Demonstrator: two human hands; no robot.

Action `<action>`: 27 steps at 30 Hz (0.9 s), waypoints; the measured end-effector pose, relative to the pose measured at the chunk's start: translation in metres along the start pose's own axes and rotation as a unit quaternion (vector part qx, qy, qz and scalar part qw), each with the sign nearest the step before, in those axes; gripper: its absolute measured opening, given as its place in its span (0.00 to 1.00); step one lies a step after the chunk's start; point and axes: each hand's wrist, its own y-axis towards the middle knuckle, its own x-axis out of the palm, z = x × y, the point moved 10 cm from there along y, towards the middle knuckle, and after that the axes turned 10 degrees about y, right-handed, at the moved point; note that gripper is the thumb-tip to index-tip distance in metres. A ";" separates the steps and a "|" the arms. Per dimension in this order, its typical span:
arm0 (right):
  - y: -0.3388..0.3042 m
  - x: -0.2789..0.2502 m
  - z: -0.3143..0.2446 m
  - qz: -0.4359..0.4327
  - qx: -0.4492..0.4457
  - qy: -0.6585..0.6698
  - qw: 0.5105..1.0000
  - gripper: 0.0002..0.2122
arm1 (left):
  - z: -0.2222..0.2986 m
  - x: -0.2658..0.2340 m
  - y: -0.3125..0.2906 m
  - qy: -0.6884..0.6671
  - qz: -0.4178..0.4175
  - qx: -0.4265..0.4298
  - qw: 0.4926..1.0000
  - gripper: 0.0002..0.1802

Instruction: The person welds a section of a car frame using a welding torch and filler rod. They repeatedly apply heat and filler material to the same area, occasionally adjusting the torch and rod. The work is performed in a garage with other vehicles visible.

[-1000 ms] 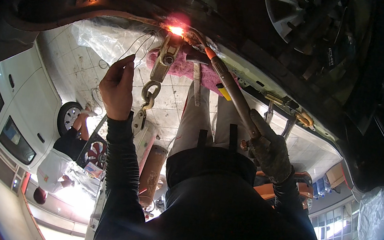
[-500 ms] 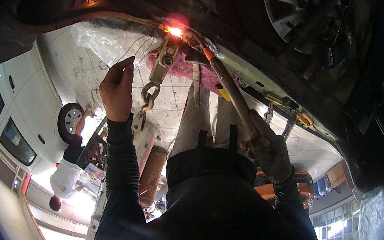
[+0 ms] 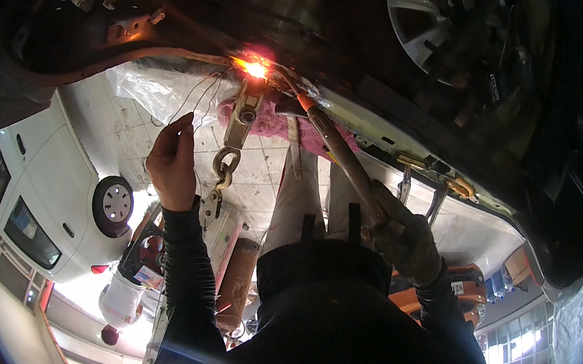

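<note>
My bare left hand (image 3: 171, 173) pinches a thin bent wire (image 3: 196, 94) between thumb and fingertips; its far end runs up toward a bright orange glow (image 3: 253, 69) on the car body's edge. In a dirty work glove, my right hand (image 3: 409, 245) is wrapped round the handle of a gas torch (image 3: 341, 148). The torch slants up and left, its tip close by the glowing metal. Just below the glow hangs a metal pull clamp (image 3: 241, 116), linked to a chain and hook (image 3: 224, 164). A pink cloth (image 3: 277, 120) lies behind the clamp.
Clear plastic sheeting (image 3: 148, 89) spreads left of the clamp. Locking pliers (image 3: 405, 183) grip the sill (image 3: 375, 134) at right. A brown cylinder (image 3: 235, 283) stands behind me. A white car (image 3: 49, 192) and another person (image 3: 121, 299) are at left, an orange car (image 3: 465, 289) at right.
The view has shifted slightly. My left hand, still pinching the wire, sits a little lower in the picture. The torch tip stays by the glow, and the person in the background has moved.
</note>
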 end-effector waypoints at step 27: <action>0.004 -0.005 -0.007 -0.002 0.010 -0.116 0.993 0.31 | 0.002 0.001 0.001 0.016 -0.012 -0.005 1.000 0.14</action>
